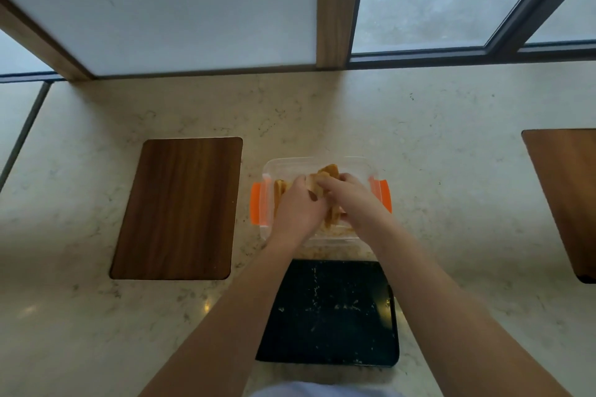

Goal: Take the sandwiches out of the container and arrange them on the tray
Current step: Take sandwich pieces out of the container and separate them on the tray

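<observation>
A clear plastic container point(322, 162) with orange side clips stands on the counter ahead of me. Toasted sandwiches stand on edge inside it. Both hands are down in the container on the same sandwich point(329, 172): my left hand point(298, 206) grips it from the left, my right hand point(351, 195) from the right. Another sandwich point(280, 188) leans by the left wall. The black tray point(332, 313), speckled with crumbs, lies just in front of the container, between my forearms, with nothing on it.
A dark wooden inlay panel point(177, 208) sits in the pale marble counter point(451, 155) to the left of the container, and another wooden panel point(567, 190) at the right edge. Frosted windows with wood and dark metal frames run along the back.
</observation>
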